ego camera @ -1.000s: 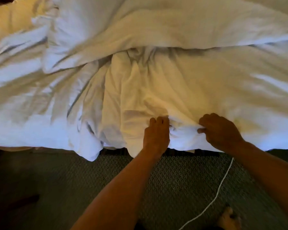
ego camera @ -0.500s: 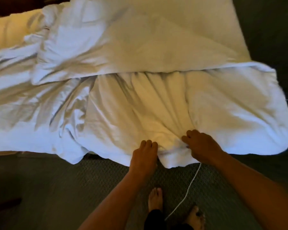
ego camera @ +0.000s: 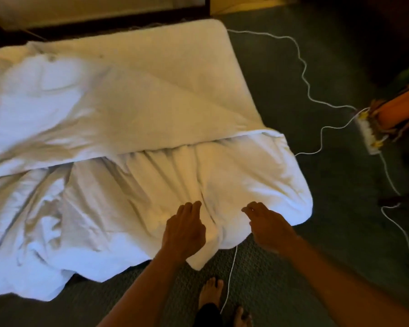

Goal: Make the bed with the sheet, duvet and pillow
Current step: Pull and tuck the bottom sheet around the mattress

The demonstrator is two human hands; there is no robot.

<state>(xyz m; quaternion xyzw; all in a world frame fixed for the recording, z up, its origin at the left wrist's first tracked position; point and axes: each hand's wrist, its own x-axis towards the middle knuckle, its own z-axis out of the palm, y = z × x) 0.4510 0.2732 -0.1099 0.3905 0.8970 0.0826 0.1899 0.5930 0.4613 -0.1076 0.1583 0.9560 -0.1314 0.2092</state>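
Duvet crumpled beneath both hands; left hand and right hand loose, fingers parted, gripping nothing.

Low bed and the carpet around it

You are looking down at a low bed whose bare pale top is showing at the far right corner, while a rumpled white duvet is lying across the rest, folded back on itself and spilling over the near edge onto the dark carpeted floor. On that floor a thin white cable is snaking from the bed's far corner to a white power strip lying well apart to the right; another cord is running out from under the duvet's edge beside your bare feet.
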